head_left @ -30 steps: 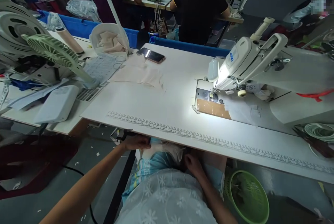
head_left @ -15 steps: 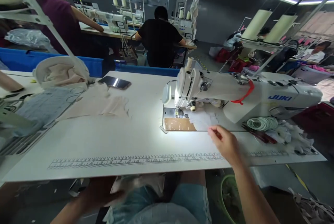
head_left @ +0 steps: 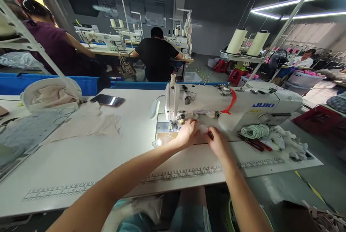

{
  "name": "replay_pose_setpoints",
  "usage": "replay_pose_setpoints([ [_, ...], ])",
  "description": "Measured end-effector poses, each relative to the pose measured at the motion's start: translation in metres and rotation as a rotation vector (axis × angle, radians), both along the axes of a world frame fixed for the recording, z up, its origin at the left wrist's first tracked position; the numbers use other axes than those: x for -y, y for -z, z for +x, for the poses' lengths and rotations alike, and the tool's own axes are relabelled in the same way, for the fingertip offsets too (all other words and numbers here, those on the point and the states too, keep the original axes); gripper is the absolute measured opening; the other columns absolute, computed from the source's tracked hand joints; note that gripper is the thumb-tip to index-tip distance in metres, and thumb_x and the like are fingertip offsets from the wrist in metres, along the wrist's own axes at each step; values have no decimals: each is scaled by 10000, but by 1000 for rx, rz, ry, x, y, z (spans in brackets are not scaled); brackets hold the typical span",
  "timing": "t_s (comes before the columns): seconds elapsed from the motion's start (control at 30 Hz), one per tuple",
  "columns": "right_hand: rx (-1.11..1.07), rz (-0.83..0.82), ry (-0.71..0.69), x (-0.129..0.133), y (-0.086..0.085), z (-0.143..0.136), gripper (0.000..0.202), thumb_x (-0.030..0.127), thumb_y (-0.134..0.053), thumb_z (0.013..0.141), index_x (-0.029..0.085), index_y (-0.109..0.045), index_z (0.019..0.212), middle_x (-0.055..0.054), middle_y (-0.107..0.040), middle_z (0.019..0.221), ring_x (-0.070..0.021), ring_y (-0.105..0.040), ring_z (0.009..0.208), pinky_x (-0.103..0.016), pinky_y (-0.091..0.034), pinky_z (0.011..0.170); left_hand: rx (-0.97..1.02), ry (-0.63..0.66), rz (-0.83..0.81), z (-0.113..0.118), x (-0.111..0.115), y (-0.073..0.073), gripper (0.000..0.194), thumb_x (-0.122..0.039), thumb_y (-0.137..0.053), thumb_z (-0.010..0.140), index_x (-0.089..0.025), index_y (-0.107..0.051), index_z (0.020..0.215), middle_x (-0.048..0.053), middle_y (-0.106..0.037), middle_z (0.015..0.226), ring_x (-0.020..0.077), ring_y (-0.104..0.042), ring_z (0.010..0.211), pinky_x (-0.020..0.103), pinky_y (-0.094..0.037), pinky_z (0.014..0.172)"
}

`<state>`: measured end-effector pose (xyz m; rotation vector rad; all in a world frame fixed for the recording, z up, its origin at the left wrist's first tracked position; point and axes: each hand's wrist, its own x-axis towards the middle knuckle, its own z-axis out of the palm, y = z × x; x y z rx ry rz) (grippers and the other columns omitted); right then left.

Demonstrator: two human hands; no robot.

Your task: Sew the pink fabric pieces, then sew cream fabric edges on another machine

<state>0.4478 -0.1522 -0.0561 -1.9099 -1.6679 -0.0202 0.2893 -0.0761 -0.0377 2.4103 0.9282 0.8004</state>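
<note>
My left hand (head_left: 188, 132) is at the bed of the white sewing machine (head_left: 201, 97), just right of the needle area. Its fingers are closed on a thin whitish piece of fabric (head_left: 202, 129). On the right, my right hand (head_left: 216, 140) pinches the same fabric near its edge. Both hands sit close together under the machine arm and hide part of the cloth. A brown strip (head_left: 165, 138) on the machine bed shows left of my left hand. A red ribbon (head_left: 230, 101) hangs from the machine arm.
Coiled pale-green cord (head_left: 254, 131), red-handled scissors (head_left: 256, 145) and fabric scraps (head_left: 289, 142) lie at right. Towards the left are a phone (head_left: 108, 100), a beige cloth piece (head_left: 89, 125) and a fabric-filled bucket (head_left: 25, 98). A printed ruler (head_left: 186, 173) runs along the table front. Co-workers sit beyond.
My left hand has come up from below the table edge onto the fabric beside the needle area. My right hand now pinches the fabric there. The view has tilted up.
</note>
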Motion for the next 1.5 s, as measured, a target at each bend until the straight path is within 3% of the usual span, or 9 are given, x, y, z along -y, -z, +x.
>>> replay_pose_setpoints([
  [0.1, -29, 31, -38, -3, 4, 7, 99, 273, -484, 875, 238, -573, 847, -41, -704, 805, -191, -654, 707, -282, -459, 629, -60, -57, -25, 23, -18, 3, 119, -142, -636, 809, -142, -641, 928, 174, -650, 1123, 334, -540, 1204, 449, -519, 970],
  [0.23, -59, 51, -70, -5, 7, 10, 106, 283, -498, 859, 240, -588, 822, -54, -708, 818, -199, -658, 706, -290, -469, 612, 24, -40, 25, 11, -6, 2, 85, -184, -525, 913, -187, -586, 854, 113, -681, 972, 253, -599, 1047, 379, -516, 904],
  [0.43, -75, 46, -106, -2, 7, 10, 162, 267, -473, 843, 229, -629, 861, -66, -704, 893, -189, -669, 740, -300, -505, 659, 171, -5, -216, -63, 27, 5, 142, -291, -425, 960, -224, -470, 844, -31, -578, 634, 136, -551, 572, 247, -428, 584],
  [0.63, -73, 43, -105, -5, 3, 12, 204, 334, -451, 813, 233, -627, 827, -99, -711, 875, -234, -677, 770, -355, -521, 674, -74, -355, -249, -151, 13, -6, 166, -306, -423, 942, -224, -516, 834, -25, -654, 650, 162, -596, 628, 268, -393, 607],
  [0.8, -84, 71, -180, -9, -1, 18, 218, 419, -466, 794, 254, -609, 779, -80, -716, 780, -231, -670, 671, -341, -513, 592, -323, -575, -158, -170, -3, -6, 150, -240, -480, 932, -213, -626, 907, 28, -704, 821, 206, -649, 827, 283, -416, 673],
  [0.93, -84, 140, -176, -12, -1, 23, 225, 459, -502, 771, 262, -610, 780, -65, -695, 676, -233, -645, 562, -334, -476, 499, -313, -476, -111, -186, -7, -9, 216, -279, -562, 923, -205, -626, 1116, 44, -695, 899, 231, -642, 964, 291, -466, 737],
  [1.07, -31, 247, -114, -14, -4, 22, 218, 427, -495, 753, 250, -614, 795, -98, -705, 717, -219, -593, 505, -346, -459, 484, -321, -243, -17, -244, -14, -29, 170, -179, -489, 928, -174, -652, 977, 80, -659, 1065, 185, -634, 897, 280, -475, 765],
  [1.2, 16, 222, -86, -15, -5, 15, 232, 415, -490, 775, 237, -631, 825, -121, -709, 745, -230, -589, 524, -355, -455, 490, -448, -97, 49, -295, -29, -49, 152, -170, -555, 883, -199, -669, 980, 71, -653, 1064, 223, -570, 1073, 287, -447, 853],
  [1.5, 23, 255, -127, -14, 2, 11, 246, 396, -493, 816, 216, -653, 865, -103, -731, 775, -215, -629, 559, -322, -496, 526, -527, -21, 159, -303, -48, -44, 214, -186, -491, 910, -185, -652, 768, 66, -683, 790, 216, -582, 860, 300, -439, 737],
])
